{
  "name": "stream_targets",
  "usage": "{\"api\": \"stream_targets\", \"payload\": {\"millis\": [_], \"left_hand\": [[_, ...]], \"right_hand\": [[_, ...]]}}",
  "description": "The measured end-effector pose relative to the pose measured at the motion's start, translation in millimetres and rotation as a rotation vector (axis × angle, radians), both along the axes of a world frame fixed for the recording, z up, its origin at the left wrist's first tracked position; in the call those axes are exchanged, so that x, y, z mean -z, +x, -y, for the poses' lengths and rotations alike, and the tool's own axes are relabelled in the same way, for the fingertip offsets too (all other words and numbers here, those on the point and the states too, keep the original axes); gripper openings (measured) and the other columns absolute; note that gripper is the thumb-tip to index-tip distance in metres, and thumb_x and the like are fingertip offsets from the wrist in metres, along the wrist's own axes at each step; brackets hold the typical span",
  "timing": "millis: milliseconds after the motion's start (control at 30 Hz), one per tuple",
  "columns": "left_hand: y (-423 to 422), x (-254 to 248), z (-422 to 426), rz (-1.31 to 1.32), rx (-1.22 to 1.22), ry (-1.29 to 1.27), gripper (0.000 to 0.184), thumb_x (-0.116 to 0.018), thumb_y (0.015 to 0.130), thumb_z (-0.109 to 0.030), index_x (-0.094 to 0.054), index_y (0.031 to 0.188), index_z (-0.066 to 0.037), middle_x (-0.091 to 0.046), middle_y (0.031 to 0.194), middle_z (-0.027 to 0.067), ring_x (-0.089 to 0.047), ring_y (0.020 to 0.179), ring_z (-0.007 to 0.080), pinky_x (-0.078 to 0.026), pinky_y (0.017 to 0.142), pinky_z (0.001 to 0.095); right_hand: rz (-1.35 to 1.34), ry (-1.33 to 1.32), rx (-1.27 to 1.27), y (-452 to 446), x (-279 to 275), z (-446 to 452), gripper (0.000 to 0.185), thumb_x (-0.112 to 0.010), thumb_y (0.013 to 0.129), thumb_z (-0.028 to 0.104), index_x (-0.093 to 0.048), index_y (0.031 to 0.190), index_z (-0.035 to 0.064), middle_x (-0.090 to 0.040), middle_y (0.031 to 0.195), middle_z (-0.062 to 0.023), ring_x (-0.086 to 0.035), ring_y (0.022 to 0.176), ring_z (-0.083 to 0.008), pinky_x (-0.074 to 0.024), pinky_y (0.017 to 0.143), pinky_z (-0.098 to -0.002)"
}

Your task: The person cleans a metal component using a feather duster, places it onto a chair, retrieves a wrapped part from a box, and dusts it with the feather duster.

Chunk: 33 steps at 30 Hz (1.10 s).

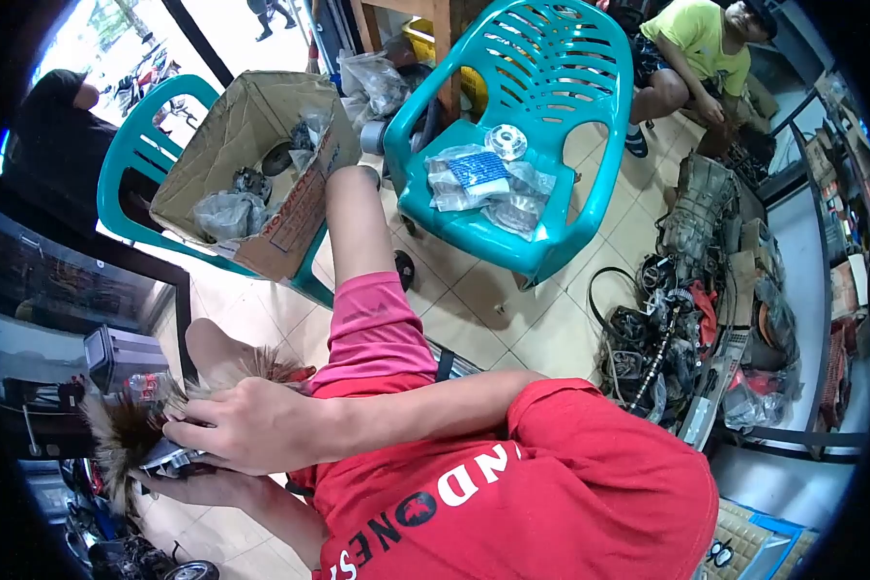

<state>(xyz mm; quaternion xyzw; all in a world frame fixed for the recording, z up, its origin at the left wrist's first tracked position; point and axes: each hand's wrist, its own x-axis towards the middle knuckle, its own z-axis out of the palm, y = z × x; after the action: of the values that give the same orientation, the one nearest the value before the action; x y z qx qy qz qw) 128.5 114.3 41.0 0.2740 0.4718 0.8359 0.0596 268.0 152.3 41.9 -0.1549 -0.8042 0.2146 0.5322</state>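
One metal part (169,458) in play, up off the tiled floor (464,324) at the lower left, and both grips are on it! Right hand (251,425) from above, fingers curled down against it; left hand (198,486) underneath, closed in support. Brown feathery tufts (116,440) crowd round the part, and whether the right grip has those too, I cannot tell. How far along? Call it midway: the part is in hand, not set down, and nothing shows it finished. Outward now: a cardboard box (285,237) on a teal chair (109,184), loose and bagged pieces inside. Beside it, a second teal chair (512,256) carries clear bags of parts (517,208) and a round silver disc (507,142); done or left to do, no telling. Farther right, heaped machinery (694,208), and beyond it a person in a yellow shirt (696,43), bent low.
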Motion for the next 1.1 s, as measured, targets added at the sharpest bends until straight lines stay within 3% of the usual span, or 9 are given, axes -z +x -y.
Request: {"api": "stream_targets", "payload": {"millis": [167, 333, 367, 433, 500, 533, 800, 967, 1100], "left_hand": [[3, -10, -1, 0.060, 0.057, -0.020, 0.036, -0.045, 0.102, -0.018, -0.053, 0.134, -0.002, -0.058, 0.129, 0.0205, -0.063, 0.114, 0.0328, -0.057, 0.096, 0.0367], [1, -27, -7, 0.429, 0.244, -0.077, 0.045, -0.058, 0.097, -0.020, -0.052, 0.137, 0.000, -0.057, 0.131, 0.0205, -0.058, 0.120, 0.0283, -0.054, 0.098, 0.0398], [-14, 8, -4, -0.327, 0.268, -0.062, 0.049, -0.062, 0.095, -0.021, -0.051, 0.137, 0.003, -0.054, 0.137, 0.0190, -0.054, 0.127, 0.0272, -0.048, 0.105, 0.0411], [-23, -18, -17, 0.397, 0.279, 0.123, 0.048, -0.061, 0.096, -0.025, -0.054, 0.137, 0.001, -0.057, 0.139, 0.0131, -0.054, 0.127, 0.0265, -0.038, 0.113, 0.0415], [-60, -7, -12, 0.415, 0.280, 0.201, 0.053, -0.061, 0.097, -0.025, -0.049, 0.141, 0.000, -0.050, 0.146, 0.0123, -0.051, 0.130, 0.0288, -0.032, 0.116, 0.0460], [-70, -5, -8, 0.397, 0.250, 0.219, 0.054, -0.061, 0.097, -0.025, -0.048, 0.142, 0.001, -0.049, 0.147, 0.0126, -0.050, 0.131, 0.0290, -0.033, 0.115, 0.0464], [-125, 7, 14, 0.261, 0.016, 0.181, 0.048, -0.052, 0.097, -0.021, -0.050, 0.137, 0.005, -0.055, 0.139, 0.0143, -0.056, 0.123, 0.0276, -0.040, 0.110, 0.0396], [-106, -14, 1, 0.446, -0.019, 0.213, 0.047, -0.050, 0.097, -0.020, -0.051, 0.137, 0.004, -0.056, 0.139, 0.0139, -0.053, 0.127, 0.0280, -0.037, 0.113, 0.0409], [-118, -18, -9, 0.415, 0.014, 0.202, 0.047, -0.050, 0.098, -0.018, -0.050, 0.138, 0.005, -0.055, 0.140, 0.0154, -0.052, 0.129, 0.0289, -0.035, 0.114, 0.0424]], "right_hand": [[-0.087, -0.086, 0.020, 9, 1, -4, 0.037, -0.068, 0.082, 0.014, -0.059, 0.116, 0.0013, -0.061, 0.083, -0.0096, -0.067, 0.074, -0.0270, -0.0548, 0.063, -0.0376], [-0.206, -0.317, -0.073, 24, 14, -13, 0.030, -0.071, 0.081, 0.016, -0.063, 0.107, 0.0031, -0.063, 0.080, -0.0143, -0.067, 0.076, -0.0332, -0.0521, 0.064, -0.0428], [-0.233, -0.398, -0.155, 31, 19, -22, 0.028, -0.072, 0.081, 0.017, -0.064, 0.104, 0.0025, -0.064, 0.079, -0.0152, -0.067, 0.075, -0.0332, -0.0511, 0.063, -0.0428], [-0.350, -0.574, -0.276, 43, 33, -41, 0.033, -0.073, 0.087, 0.025, -0.063, 0.104, -0.0017, -0.062, 0.076, -0.0153, -0.063, 0.072, -0.0187, -0.0492, 0.066, -0.0352], [-0.537, -0.675, -0.374, 63, 57, -70, 0.030, -0.069, 0.094, 0.025, -0.065, 0.112, 0.0006, -0.069, 0.087, -0.0043, -0.063, 0.079, -0.0124, -0.0529, 0.074, -0.0314], [-0.481, -1.001, -0.427, 92, 74, -79, 0.031, -0.067, 0.096, 0.025, -0.065, 0.118, 0.0024, -0.070, 0.097, -0.0028, -0.065, 0.086, -0.0123, -0.0545, 0.079, -0.0296], [-1.054, -1.375, 1.051, 334, 258, -138, 0.026, -0.064, 0.096, 0.029, -0.062, 0.108, 0.0054, -0.069, 0.086, -0.0098, -0.066, 0.060, -0.0186, -0.0492, 0.041, -0.0301], [-1.201, -1.449, 1.386, 416, 334, -142, 0.034, -0.071, 0.092, 0.029, -0.062, 0.106, -0.0012, -0.068, 0.087, -0.0139, -0.065, 0.060, -0.0218, -0.0529, 0.042, -0.0345], [-0.878, -1.463, 1.375, 431, 363, -138, 0.036, -0.072, 0.091, 0.031, -0.063, 0.101, -0.0030, -0.068, 0.082, -0.0158, -0.063, 0.054, -0.0242, -0.0512, 0.040, -0.0366]]}}
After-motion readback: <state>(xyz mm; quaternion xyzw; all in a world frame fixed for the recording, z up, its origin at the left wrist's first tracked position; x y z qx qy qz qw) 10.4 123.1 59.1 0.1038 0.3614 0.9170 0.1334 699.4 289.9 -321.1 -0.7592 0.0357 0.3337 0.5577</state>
